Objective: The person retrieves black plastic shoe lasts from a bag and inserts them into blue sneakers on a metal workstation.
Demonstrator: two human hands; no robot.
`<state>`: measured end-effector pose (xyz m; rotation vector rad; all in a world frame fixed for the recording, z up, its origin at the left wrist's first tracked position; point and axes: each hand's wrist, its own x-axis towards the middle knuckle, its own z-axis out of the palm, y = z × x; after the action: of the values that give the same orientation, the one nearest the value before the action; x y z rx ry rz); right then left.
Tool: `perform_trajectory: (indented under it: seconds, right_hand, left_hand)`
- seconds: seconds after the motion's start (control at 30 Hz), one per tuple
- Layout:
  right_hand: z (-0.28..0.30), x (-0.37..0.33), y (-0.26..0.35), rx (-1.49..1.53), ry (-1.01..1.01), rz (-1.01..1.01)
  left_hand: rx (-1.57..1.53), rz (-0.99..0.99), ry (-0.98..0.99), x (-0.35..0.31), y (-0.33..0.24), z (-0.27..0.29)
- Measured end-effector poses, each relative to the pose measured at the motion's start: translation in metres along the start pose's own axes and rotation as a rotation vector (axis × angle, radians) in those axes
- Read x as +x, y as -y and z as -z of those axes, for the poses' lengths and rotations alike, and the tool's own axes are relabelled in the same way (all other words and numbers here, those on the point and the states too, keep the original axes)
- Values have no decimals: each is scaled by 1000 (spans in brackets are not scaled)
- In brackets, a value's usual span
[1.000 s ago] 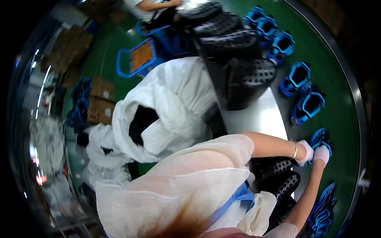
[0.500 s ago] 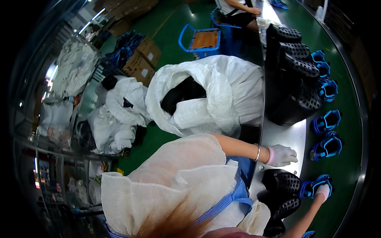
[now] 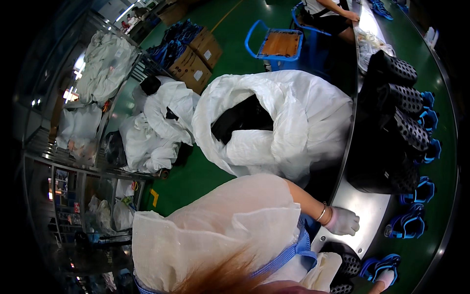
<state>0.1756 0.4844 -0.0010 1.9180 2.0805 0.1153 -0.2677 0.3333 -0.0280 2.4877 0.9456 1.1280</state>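
Note:
My left hand (image 3: 344, 222), in a pale glove with a pink cuff and a bracelet above it, rests on the metal ledge (image 3: 363, 198). Its fingers are loosely bent, and I see nothing in them. Low at the right, my right hand (image 3: 387, 278), also gloved, closes on the rim of a blue-and-black sandal (image 3: 376, 265) on the green belt (image 3: 425, 257). Its fingertips are partly hidden. Between my hands, close to my body, lie black boot-shaped pieces (image 3: 350, 264) with hole-dotted soles.
Farther along the ledge are piled similar black pieces (image 3: 410, 128). More blue-and-black sandals (image 3: 407, 226) line the belt. A big white sack (image 3: 308, 115) with black contents stands beside the ledge. Beyond are a blue chair (image 3: 280, 44), cartons (image 3: 191, 69) and another person (image 3: 329, 13).
My view has turned, so most of the scene sits lower and farther right. My left hand stays over the ledge, its fingers more bent. My right hand remains at the sandal.

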Motion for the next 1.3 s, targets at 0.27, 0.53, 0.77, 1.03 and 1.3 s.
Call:
perform_trajectory:
  seconds: [0.27, 0.53, 0.77, 1.03, 1.3]
  right_hand:
    - [45, -42, 42, -281, -273, 80]
    - [56, -49, 52, -402, -330, 256]
    - [59, -42, 49, 87, -396, 276]
    - [77, -62, 62, -270, -218, -75]
    - [90, -51, 75, -184, -83, -67]
  left_hand:
    - [-31, -61, -2, -12, 11, 3]
    - [-42, -48, 29, -11, 10, 27]
    - [-69, -37, 33, -12, 11, 26]
    - [-66, -22, 21, -11, 9, 25]
    - [-75, -9, 15, -11, 7, 26]
